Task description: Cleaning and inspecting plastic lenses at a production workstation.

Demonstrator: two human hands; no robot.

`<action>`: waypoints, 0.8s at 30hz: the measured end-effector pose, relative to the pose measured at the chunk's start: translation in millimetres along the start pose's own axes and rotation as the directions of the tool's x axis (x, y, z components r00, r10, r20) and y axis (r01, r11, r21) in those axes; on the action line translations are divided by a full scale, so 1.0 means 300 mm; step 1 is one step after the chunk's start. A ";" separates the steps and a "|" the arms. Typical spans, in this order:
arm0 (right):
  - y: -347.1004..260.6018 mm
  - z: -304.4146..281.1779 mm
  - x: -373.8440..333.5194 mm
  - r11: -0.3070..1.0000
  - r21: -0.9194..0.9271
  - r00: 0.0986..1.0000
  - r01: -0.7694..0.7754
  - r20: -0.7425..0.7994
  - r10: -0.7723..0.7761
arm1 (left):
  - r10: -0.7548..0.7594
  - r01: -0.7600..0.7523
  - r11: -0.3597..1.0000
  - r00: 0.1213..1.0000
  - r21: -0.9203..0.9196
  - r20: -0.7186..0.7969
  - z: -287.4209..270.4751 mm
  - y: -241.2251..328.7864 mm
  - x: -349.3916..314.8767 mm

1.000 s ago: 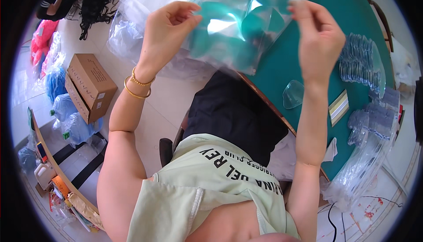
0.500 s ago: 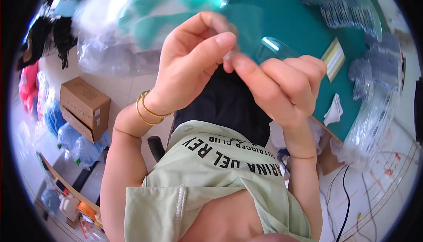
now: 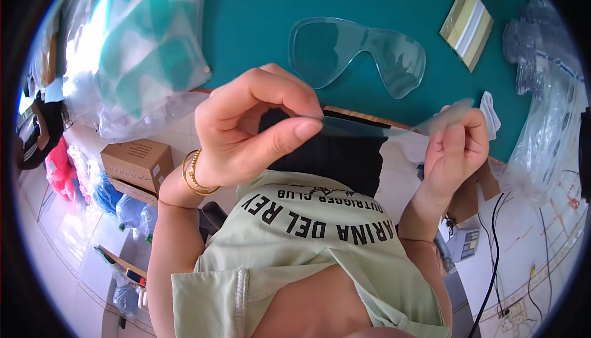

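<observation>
I see a thin clear film strip stretched edge-on between the two hands, just above the near edge of the green table and over the lap. The left hand pinches its end between thumb and forefinger, the other fingers curled above; the right hand pinches the far end at about 3 o'clock from it, so the hands stand apart with the strip taut between them. At 12 o'clock from the strip, flat on the table and clear of both hands, lies a clear goggle lens. Further out at 1 o'clock sits a small striped card, and at 2 to 3 o'clock a heap of clear plastic bags hangs off the table's edge. At 10 o'clock a large clear bag holds more lenses; a cardboard box stands on the floor at 9 o'clock. My worry: the film looks flimsy, so an uneven pull could tear or crease it, and a slack pinch could let one end snap free and cling to itself.
</observation>
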State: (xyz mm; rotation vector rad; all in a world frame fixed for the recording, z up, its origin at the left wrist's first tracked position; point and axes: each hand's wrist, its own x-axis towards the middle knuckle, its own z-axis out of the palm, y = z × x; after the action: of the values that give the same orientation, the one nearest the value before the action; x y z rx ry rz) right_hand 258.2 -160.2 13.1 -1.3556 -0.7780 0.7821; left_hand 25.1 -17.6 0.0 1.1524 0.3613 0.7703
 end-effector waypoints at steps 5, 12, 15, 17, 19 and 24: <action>-0.017 -0.006 0.051 0.958 -0.250 0.989 -0.141 -0.087 0.123 | 0.107 -0.038 0.869 0.988 0.493 -0.113 0.009 -0.002 0.068; -0.015 0.032 0.083 0.895 -0.341 0.958 -0.288 -0.114 0.264 | 0.028 0.249 0.756 0.912 0.605 -0.410 0.045 -0.022 0.094; -0.014 0.033 0.089 0.887 -0.364 0.959 -0.284 -0.103 0.265 | 0.087 0.201 0.739 0.918 0.643 -0.387 0.047 -0.035 0.097; -0.013 0.029 0.088 0.886 -0.356 0.955 -0.298 -0.112 0.275 | 0.079 0.206 0.745 0.917 0.634 -0.390 0.047 -0.048 0.104; -0.013 0.034 0.091 0.884 -0.361 0.955 -0.298 -0.108 0.278 | 0.079 0.216 0.737 0.913 0.640 -0.399 0.048 -0.041 0.106; -0.009 0.040 0.090 0.881 -0.367 0.954 -0.299 -0.116 0.276 | 0.085 0.216 0.746 0.908 0.630 -0.411 0.047 -0.044 0.108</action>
State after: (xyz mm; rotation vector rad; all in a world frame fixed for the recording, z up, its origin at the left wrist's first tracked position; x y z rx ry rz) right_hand 262.5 -131.3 17.2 -1.8699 -0.7114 0.8439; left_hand 61.2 -7.0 -2.7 1.6299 1.1109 0.8489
